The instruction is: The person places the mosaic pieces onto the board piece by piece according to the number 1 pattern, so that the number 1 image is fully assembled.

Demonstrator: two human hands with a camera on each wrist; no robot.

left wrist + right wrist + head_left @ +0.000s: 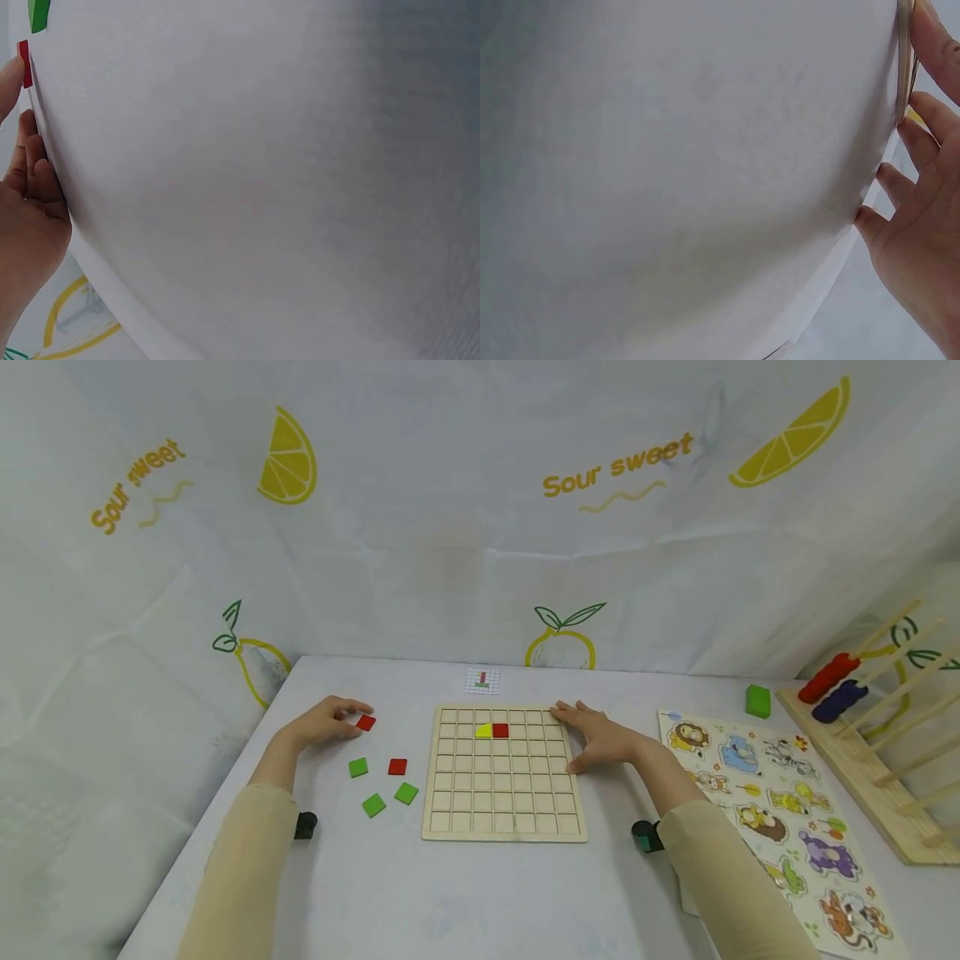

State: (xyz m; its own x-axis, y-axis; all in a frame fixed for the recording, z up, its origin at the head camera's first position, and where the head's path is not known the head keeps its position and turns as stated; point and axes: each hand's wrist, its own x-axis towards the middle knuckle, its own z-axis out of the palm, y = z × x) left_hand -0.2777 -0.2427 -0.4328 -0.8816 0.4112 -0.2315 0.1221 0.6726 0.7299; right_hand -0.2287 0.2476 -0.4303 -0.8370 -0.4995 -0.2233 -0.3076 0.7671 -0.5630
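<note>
My left hand (327, 720) is at the left of the table, its thumb and fingertips pinching a small red square tile (365, 722) close over the cloth. In the left wrist view this red tile (25, 64) shows edge-on against the thumb. At the right side of the wooden grid board (430, 827), my right hand (603, 739) has its fingers spread at the upper right corner and its thumb at the right edge. On the board, a yellow quarter-round tile (483, 731) lies beside a red square tile (500, 731), near the top.
Another red tile (397, 767) and green tiles (407, 792) lie left of the board. Behind it is a small pattern card (482, 682). To the right are an animal puzzle (750, 789), a green block (758, 701) and a wooden peg rack (862, 768) with beads.
</note>
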